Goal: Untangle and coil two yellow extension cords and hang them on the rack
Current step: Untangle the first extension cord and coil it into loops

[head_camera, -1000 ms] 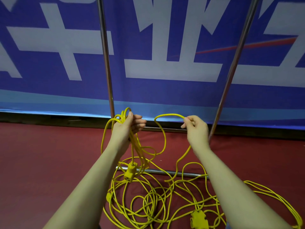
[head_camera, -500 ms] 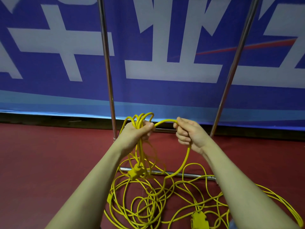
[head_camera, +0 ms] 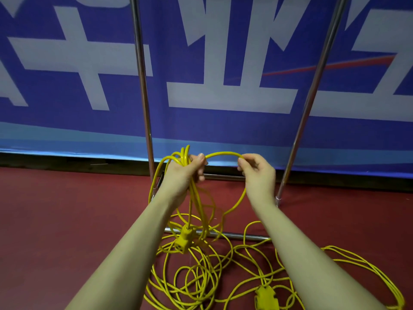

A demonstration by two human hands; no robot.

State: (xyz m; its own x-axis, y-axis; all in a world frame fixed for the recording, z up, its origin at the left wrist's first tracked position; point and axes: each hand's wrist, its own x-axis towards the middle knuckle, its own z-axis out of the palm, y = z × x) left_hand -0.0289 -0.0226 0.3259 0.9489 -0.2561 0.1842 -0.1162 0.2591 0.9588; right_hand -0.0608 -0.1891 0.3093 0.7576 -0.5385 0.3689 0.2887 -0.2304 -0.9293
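Left hand (head_camera: 183, 173) grips bunched loops of thin, glossy yellow cord (head_camera: 201, 265); right hand (head_camera: 257, 173) pinches one arc at 3 o'clock. Remaining cord tangled on red floor (head_camera: 55, 220), around chrome rack (head_camera: 143, 86) base.

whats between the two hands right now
In the head view, a single arched strand of yellow cord bridges the gap from the left hand, which grips a bundle of loops, to the right hand, which pinches it.

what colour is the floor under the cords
Dark red floor, clearest in the head view, beneath the yellow cords.
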